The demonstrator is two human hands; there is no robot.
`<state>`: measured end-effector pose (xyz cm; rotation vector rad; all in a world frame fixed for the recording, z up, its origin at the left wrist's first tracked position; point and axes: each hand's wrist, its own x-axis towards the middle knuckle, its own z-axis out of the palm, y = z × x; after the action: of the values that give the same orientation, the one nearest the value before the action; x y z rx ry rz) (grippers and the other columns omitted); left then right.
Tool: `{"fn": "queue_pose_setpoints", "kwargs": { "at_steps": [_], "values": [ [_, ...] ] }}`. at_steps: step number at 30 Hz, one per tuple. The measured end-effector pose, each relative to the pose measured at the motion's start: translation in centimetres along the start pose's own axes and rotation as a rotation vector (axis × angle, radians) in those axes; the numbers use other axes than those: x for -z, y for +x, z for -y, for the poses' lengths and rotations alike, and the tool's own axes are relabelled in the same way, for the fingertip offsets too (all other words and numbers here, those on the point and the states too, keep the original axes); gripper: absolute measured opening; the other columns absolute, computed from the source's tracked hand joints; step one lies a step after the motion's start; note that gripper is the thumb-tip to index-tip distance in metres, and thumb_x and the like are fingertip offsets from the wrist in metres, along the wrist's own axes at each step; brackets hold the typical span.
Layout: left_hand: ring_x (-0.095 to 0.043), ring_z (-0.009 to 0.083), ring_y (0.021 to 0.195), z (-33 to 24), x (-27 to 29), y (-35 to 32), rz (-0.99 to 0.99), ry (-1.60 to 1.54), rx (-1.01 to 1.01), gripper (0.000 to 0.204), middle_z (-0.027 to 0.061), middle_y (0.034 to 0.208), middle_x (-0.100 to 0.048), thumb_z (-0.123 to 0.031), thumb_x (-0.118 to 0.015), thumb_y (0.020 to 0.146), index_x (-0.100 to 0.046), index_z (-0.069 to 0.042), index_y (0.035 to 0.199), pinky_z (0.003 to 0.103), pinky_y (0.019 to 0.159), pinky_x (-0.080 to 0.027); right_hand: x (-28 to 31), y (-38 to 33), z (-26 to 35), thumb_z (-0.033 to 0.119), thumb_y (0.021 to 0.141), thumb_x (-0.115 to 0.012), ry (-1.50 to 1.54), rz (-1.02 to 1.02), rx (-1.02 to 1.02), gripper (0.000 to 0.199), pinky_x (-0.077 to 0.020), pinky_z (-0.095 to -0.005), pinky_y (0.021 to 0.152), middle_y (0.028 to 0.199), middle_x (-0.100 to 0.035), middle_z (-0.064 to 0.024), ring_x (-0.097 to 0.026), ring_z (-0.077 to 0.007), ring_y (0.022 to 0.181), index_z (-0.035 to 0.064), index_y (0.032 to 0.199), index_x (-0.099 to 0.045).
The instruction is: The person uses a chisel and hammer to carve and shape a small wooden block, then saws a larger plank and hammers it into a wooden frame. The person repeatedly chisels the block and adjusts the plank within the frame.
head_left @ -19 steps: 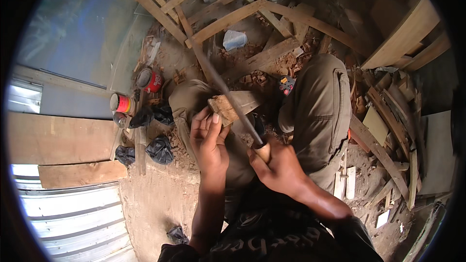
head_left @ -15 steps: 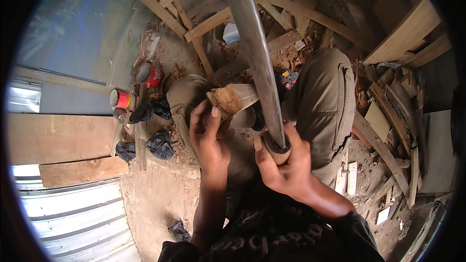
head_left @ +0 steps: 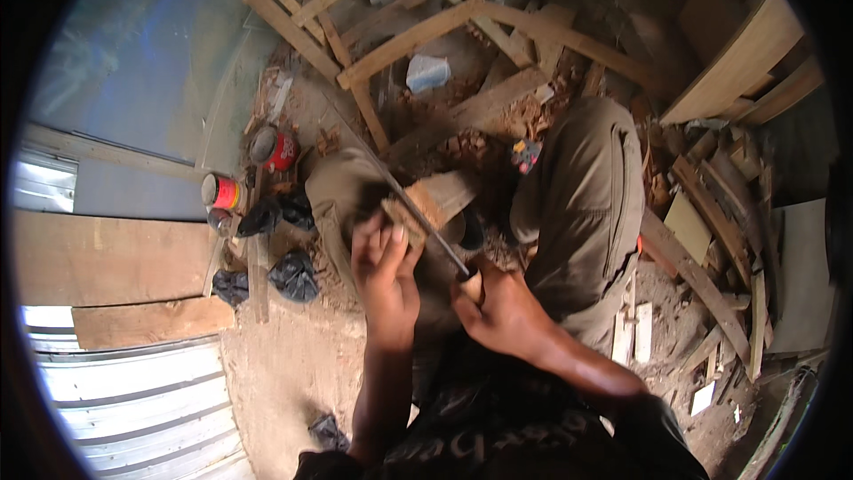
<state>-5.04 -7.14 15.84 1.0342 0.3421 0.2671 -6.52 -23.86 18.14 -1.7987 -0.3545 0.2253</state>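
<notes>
My right hand is closed around the wooden handle of a machete. The long blade is seen nearly edge-on and slants up and left, crossing the near end of a short wooden piece. At this crossing the blade touches or nearly touches the wood; motion blur hides which. Rough, orange-brown cut wood shows beside the blade. My left hand grips the near end of the piece with thumb and fingers. The wood sits between my bent knees, above my lap.
A wooden frame lies ahead among wood chips. Paint cans and black plastic bags are at the left. Scrap boards pile up at the right. A dark, colourful-buttoned object lies by my right knee.
The machete has swung down and left from upright, its broad side turned edge-on, onto the wooden piece. My right hand has dropped slightly left. My left hand stays on the wood.
</notes>
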Motion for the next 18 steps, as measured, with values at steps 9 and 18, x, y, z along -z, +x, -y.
{"fn": "queue_pose_setpoints", "kwargs": {
  "at_steps": [9, 18],
  "values": [
    [-0.062, 0.0124, 0.104, 0.3, 0.2, -0.1, 0.077, -0.025, -0.016, 0.036, 0.0044, 0.118, -0.063, -0.002, -0.067, 0.094, -0.055, -0.007, 0.127, 0.035, 0.094, -0.055, 0.4, -0.3, -0.1, 0.012, 0.085, -0.069, -0.039, 0.025, -0.170, 0.039, -0.0566, -0.0416, 0.063, 0.073, -0.066, -0.0245, -0.071, -0.0427, 0.073, -0.0091, 0.113, -0.052],
    [-0.061, 0.0113, 0.104, 0.1, 0.2, -0.1, 0.074, 0.009, -0.007, 0.035, 0.0025, 0.109, -0.063, -0.003, -0.065, 0.095, -0.053, -0.007, 0.128, 0.034, 0.091, -0.056, 0.9, -0.8, 0.4, 0.009, 0.085, -0.069, 0.106, -0.154, 0.067, 0.037, -0.0569, -0.0406, 0.063, 0.070, -0.066, -0.0210, -0.072, -0.0383, 0.071, -0.0050, 0.115, -0.052]
  ]
}}
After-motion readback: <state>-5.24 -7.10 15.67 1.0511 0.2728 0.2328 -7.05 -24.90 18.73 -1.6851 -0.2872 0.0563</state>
